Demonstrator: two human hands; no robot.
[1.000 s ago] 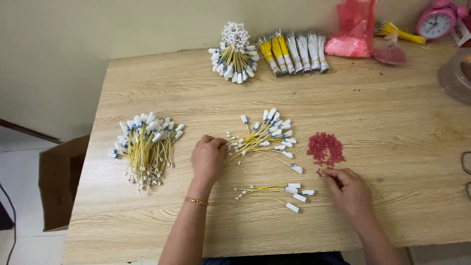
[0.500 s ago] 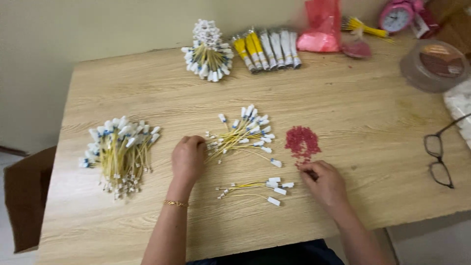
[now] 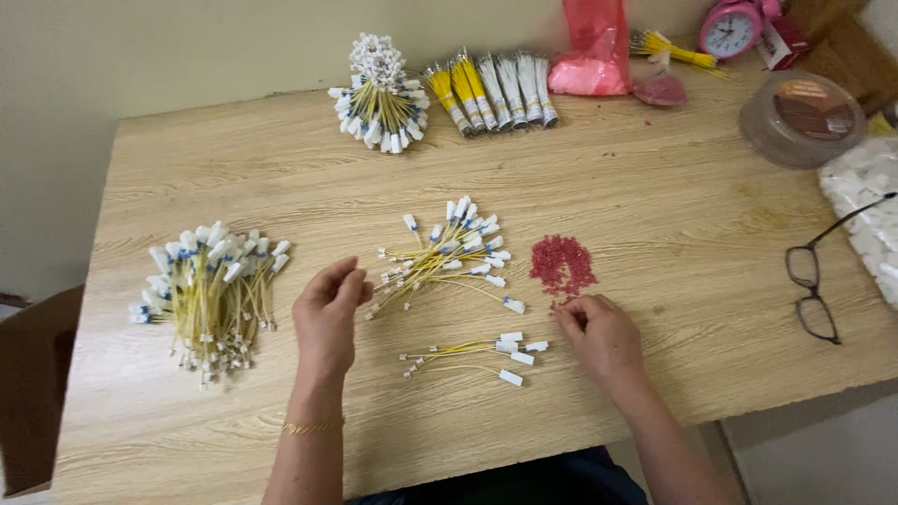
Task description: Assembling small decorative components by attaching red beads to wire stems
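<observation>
**Two hands among small yellow wire leads on a wooden surface**

Nearest the viewer, two bare forearms reach up from the bottom edge. Between the hands lies a small group of yellow leads [image 3: 477, 355] with white plugs, their long axis running left to right, plugs toward the right hand.

The left hand [image 3: 327, 313], a thin gold bracelet [image 3: 311, 427] at its wrist, is loosely curled with fingers half open. Its fingertips sit at the left, bare-wire end of a fanned pile of leads [image 3: 449, 257], which spreads up and to the right from that hand. Whether it grips a wire cannot be told.

The right hand [image 3: 599, 332] is curled palm down, fingertips pinched at the lower edge of a heap of tiny red pieces [image 3: 559, 264], just above it. What it holds, if anything, is hidden.

Further left is a large bundle of finished leads [image 3: 210, 290]. On the right lie spectacles [image 3: 823, 281].

At the far edge: another bundle [image 3: 379, 98], bagged leads [image 3: 491, 89], a pink bag [image 3: 591, 51], a pink alarm clock [image 3: 730, 28] and a tape roll [image 3: 800, 117]. The light wooden surface [image 3: 655, 168] stands against a plain cream wall.
</observation>
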